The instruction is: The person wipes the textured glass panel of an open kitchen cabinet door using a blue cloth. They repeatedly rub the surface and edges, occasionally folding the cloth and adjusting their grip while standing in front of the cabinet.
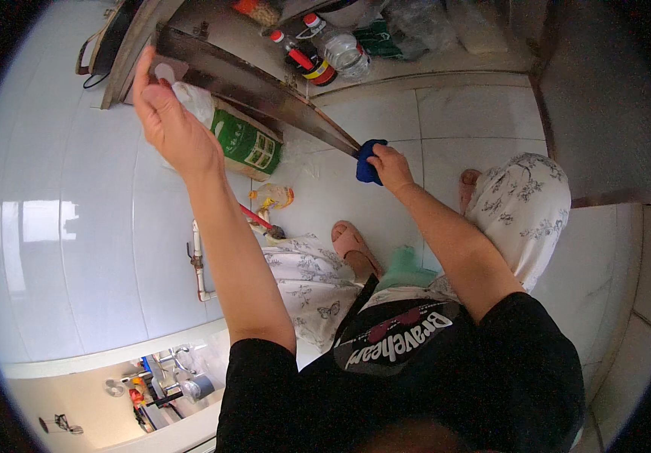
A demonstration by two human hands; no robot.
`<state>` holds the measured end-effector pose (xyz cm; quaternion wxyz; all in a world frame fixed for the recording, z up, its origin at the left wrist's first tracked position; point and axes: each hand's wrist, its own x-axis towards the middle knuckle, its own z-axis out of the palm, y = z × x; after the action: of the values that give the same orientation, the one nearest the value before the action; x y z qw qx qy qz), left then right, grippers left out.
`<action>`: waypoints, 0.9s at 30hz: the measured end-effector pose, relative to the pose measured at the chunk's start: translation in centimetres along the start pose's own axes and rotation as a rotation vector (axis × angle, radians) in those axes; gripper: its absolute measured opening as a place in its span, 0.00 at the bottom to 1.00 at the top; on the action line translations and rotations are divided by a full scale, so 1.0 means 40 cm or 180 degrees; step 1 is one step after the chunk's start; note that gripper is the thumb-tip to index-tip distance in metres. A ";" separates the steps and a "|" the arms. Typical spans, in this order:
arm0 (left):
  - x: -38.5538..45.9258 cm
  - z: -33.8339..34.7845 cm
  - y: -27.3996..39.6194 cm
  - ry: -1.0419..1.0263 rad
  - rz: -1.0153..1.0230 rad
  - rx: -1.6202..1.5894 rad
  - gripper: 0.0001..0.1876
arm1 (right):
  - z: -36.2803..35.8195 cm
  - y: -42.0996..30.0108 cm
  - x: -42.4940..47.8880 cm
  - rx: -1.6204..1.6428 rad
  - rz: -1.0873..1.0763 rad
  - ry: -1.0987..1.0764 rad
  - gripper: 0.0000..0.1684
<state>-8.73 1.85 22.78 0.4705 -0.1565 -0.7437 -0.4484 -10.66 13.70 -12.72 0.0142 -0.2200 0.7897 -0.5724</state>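
My right hand (392,167) holds a bunched blue cloth (369,161) against the near end of a dark cabinet door (257,85), which stands swung open and is seen nearly edge-on. My left hand (164,119) is raised by the door's far end, close to the cabinet frame (127,62). Its index finger is stretched upward and the thumb is bent. Whether the left fingers grip the door edge is hidden. Beneath that hand, a green and tan bag (246,141) with a white top stands on the floor beside the door.
Inside the low cabinet are a dark red-capped bottle (305,61) and a clear plastic bottle (341,50). A yellow-labelled bottle (273,196), a red-handled tool (260,218) and white piping (197,260) are near the tiled wall. A green stool (407,272) is beneath me.
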 end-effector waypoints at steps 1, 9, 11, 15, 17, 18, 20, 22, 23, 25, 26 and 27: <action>0.006 0.008 0.000 -0.0044 -0.0001 -0.0009 0.21 | 0.001 0.021 -0.002 0.0164 0.0271 0.0152 0.11; -0.003 -0.073 -0.018 -0.0095 -0.0083 0.0448 0.20 | 0.001 0.073 -0.057 0.2438 0.1569 0.0203 0.09; -0.009 -0.106 -0.030 -0.0081 -0.0138 0.0324 0.19 | -0.012 0.070 -0.061 0.3150 0.1833 -0.0150 0.09; -0.036 -0.144 -0.031 0.0025 -0.0310 -0.0042 0.19 | -0.039 0.043 -0.081 0.4704 0.1656 -0.0828 0.13; -0.051 -0.180 -0.027 0.0045 -0.0269 -0.0243 0.20 | -0.047 -0.008 -0.106 0.5262 0.1712 -0.0997 0.15; -0.055 -0.205 -0.029 0.0060 -0.0265 -0.0376 0.22 | -0.057 -0.039 -0.116 0.5527 0.1743 -0.1077 0.17; -0.058 -0.254 -0.034 0.0105 -0.0310 -0.0459 0.21 | -0.074 -0.095 -0.128 0.5730 0.1559 -0.1432 0.19; -0.055 -0.290 -0.053 0.0190 -0.0391 -0.0425 0.17 | -0.089 -0.117 -0.138 0.5674 0.1567 -0.1485 0.21; -0.048 -0.314 -0.090 0.0543 -0.0514 -0.0824 0.17 | -0.084 -0.121 -0.148 0.5550 0.1687 -0.1388 0.21; -0.054 -0.307 -0.087 0.0728 -0.0570 -0.0767 0.17 | -0.084 -0.128 -0.171 0.5273 0.1901 -0.1236 0.22; -0.064 -0.262 -0.027 0.0574 -0.0483 -0.0360 0.17 | -0.097 -0.122 -0.180 0.5101 0.1970 -0.1144 0.22; -0.068 -0.280 -0.025 0.0506 -0.0411 -0.0269 0.17 | -0.092 -0.134 -0.192 0.4967 0.2032 -0.1144 0.22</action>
<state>-1.75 -7.31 21.71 0.4912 -0.0919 -0.6930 -0.5197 -2.97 18.45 -8.34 0.4463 -0.0020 0.1804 -0.8765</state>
